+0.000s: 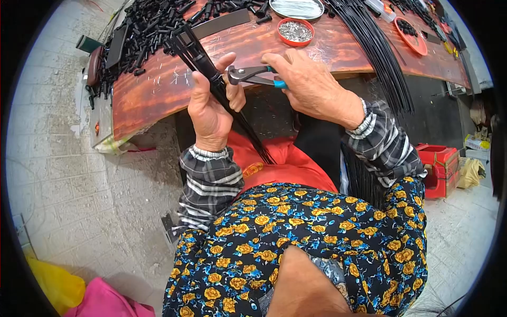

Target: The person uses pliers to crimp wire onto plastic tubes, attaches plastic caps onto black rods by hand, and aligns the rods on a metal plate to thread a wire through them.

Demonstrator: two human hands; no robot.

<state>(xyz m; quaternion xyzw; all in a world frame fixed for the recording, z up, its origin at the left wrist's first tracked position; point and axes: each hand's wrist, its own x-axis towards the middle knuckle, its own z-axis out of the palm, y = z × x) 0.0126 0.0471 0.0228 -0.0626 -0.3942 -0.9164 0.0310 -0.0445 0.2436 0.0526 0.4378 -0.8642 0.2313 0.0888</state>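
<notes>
My left hand [210, 117] is closed around a bundle of thin black rods that looks like an umbrella frame [199, 59]. The bundle slants from above the table edge down to my lap, its upper end spread into short prongs. In my right hand [317, 90] is a pair of pliers [252, 75] with dark metal jaws and blue on the handles. The pliers' jaws are at my left fingertips, beside the rods. Whether they grip anything there is too small to tell.
On the wooden table [142, 103] lie a heap of black plastic parts [153, 34], a red dish of small metal pieces [296, 33], a round tin [297, 7] and a long bundle of black rods [377, 50] hanging over the edge. A red stool [435, 166] stands right.
</notes>
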